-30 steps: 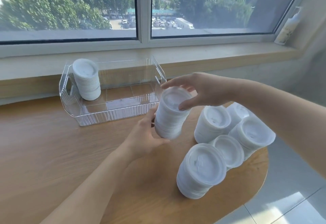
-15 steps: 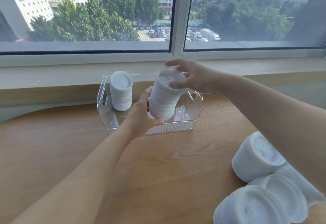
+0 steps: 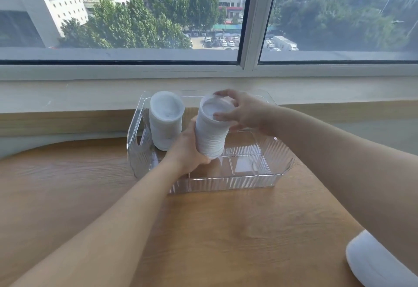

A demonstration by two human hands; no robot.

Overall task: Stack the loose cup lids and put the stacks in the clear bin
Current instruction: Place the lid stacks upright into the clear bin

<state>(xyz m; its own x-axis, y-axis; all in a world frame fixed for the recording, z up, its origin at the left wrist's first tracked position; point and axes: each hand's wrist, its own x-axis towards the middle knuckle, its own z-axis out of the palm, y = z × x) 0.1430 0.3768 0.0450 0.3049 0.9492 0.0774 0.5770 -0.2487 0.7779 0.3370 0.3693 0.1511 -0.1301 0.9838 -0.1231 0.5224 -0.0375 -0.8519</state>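
Note:
Both hands hold one tall stack of white cup lids (image 3: 212,131) over the clear bin (image 3: 233,181), tilted slightly, its base inside the bin's walls. My left hand (image 3: 188,148) grips the stack's lower side and bottom. My right hand (image 3: 243,111) presses on its top lid and upper right side. Another stack of lids (image 3: 166,120) stands upright in the bin's back left corner, just left of the held stack. The bin's right half holds nothing.
The bin sits on a wooden table (image 3: 226,230) against the window sill (image 3: 67,96). Part of another lid stack (image 3: 371,261) shows at the bottom right, near the table's rounded edge. My right forearm hides the rest there.
Both hands carried the stack away from the group of stacks on the right, over to the bin and lower inside its walls. The view swung toward the bin, pushing the other stacks almost out of frame.

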